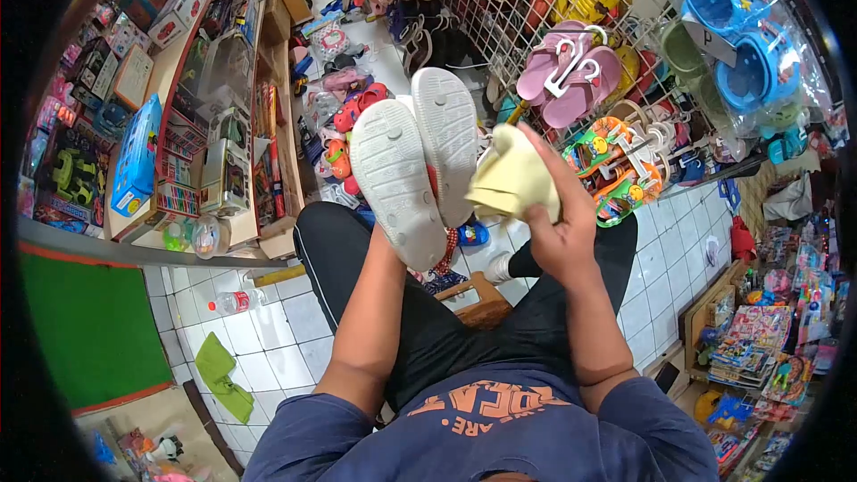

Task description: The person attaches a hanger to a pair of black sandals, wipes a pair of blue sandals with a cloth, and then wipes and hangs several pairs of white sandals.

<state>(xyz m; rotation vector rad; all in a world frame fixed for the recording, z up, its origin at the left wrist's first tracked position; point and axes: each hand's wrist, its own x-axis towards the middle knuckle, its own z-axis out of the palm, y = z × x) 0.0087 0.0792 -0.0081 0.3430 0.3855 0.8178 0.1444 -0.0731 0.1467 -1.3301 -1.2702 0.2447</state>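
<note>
A pair of white flip-flops [397,178] is held up in front of me, their ridged soles turned toward my face. My left hand [385,243] grips them from behind; its fingers are hidden by the soles. Just to the right, my right hand [568,223] is closed around a folded pale yellow cloth [511,177], which is close beside the right-hand sole. Beyond the hands, pink flip-flops [571,71] and orange-and-green patterned flip-flops [616,161] hang on a wire rack.
Many shoes [344,125] are heaped on the tiled floor ahead. Toy shelves [170,62] stand at left. A water bottle [236,303] and a green cloth [221,377] lie on the floor. Blue sandals in plastic [759,71] hang at upper right, above magazines [759,330].
</note>
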